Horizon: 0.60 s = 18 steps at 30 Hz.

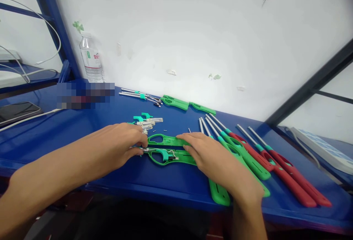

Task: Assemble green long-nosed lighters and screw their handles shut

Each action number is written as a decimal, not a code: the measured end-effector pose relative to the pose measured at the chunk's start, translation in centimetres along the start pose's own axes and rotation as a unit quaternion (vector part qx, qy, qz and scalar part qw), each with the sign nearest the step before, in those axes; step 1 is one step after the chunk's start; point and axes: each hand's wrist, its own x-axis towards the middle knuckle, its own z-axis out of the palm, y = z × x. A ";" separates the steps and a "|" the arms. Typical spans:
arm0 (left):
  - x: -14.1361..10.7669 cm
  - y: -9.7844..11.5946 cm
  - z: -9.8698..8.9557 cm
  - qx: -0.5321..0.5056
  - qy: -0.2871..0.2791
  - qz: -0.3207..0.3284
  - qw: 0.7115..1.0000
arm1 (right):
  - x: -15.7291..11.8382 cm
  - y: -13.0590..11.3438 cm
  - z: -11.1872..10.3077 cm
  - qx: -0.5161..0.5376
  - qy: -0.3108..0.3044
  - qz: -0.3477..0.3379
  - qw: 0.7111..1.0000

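Two green handle halves lie side by side near the table's front edge. The nearer half (183, 156) holds a teal trigger (164, 155) and thin wires. My left hand (125, 144) is at their left end, fingers closed around the metal tube (145, 150) and touching the tip of the farther half (167, 140). My right hand (202, 148) rests over the right ends of both halves, its fingertips on the farther half and its thumb by the nearer one. Its palm side is hidden. Clear tanks with teal tops (146, 123) lie just beyond my left hand.
Several lighters with green handles (248, 159) and red handles (292, 173) lie at the right. Metal tubes with wires (135, 93) and green shells (176, 102) lie along the wall. A bottle (91, 59) and a phone (18, 112) are at the left.
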 end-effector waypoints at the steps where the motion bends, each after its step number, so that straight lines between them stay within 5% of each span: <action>1: 0.0 0.0 -0.1 -0.001 -0.006 -0.001 1.000 | 0.1 0.0 -0.1 -0.004 0.002 0.002 1.000; 18: 0.9 -0.5 0.2 0.061 0.044 0.020 0.997 | -0.5 1.6 0.9 -0.037 0.038 -0.024 0.998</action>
